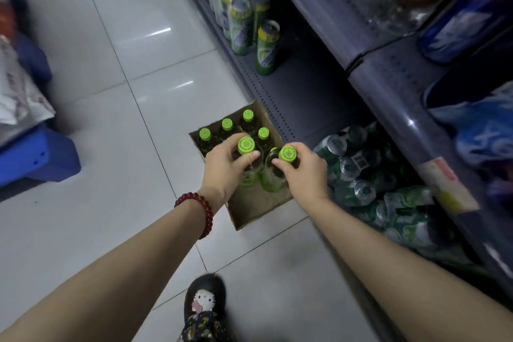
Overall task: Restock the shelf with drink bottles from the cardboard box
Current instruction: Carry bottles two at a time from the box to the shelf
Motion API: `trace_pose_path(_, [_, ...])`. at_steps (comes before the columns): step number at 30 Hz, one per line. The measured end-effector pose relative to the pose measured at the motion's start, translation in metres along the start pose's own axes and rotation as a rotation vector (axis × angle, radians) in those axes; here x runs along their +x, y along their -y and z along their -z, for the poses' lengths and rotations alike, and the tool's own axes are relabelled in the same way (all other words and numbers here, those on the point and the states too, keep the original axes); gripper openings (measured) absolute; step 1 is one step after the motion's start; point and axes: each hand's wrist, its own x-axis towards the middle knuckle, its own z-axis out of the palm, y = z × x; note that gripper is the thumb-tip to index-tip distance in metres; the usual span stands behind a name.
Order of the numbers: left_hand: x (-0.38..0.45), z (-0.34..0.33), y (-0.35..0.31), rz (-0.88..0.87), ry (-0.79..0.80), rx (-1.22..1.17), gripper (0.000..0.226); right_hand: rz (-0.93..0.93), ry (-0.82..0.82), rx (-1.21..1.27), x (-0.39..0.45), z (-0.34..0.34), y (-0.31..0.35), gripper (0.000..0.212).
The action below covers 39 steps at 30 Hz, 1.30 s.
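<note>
An open cardboard box (258,208) sits on the tiled floor beside the bottom shelf (302,91). Several green-capped drink bottles (227,124) stand in its far half. My left hand (224,169) grips the neck of one green-capped bottle (246,146), lifted above the box. My right hand (305,172) grips the neck of a second bottle (288,153) next to it. A few green bottles (266,47) stand in a row on the bottom shelf further along.
Shrink-wrapped packs of green cans (358,172) fill the shelf space right of the box. An upper shelf edge (388,86) overhangs. A blue crate (36,155) stands at the left. My shoe (205,305) is at the bottom.
</note>
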Motion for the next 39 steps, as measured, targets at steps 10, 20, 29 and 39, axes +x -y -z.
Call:
trace_pose_path(10, [-0.064, 0.103, -0.235, -0.22, 0.021, 0.001, 0.035, 0.235, -0.161, 0.095, -0.047, 0.156, 0.219, 0.02])
trace_pose_path(20, [-0.104, 0.201, -0.464, -0.462, 0.137, -0.088, 0.01, 0.377, -0.293, 0.183, -0.102, 0.308, 0.42, 0.018])
trace_pose_path(29, [-0.163, 0.245, -0.633, -0.63, 0.315, -0.155, 0.011, 0.448, -0.444, 0.22, -0.172, 0.435, 0.537, 0.008])
trace_pose_path(39, [-0.249, 0.215, -0.749, -0.824, 0.528, -0.206, 0.019, 0.398, -0.663, 0.134, -0.273, 0.549, 0.573, 0.028])
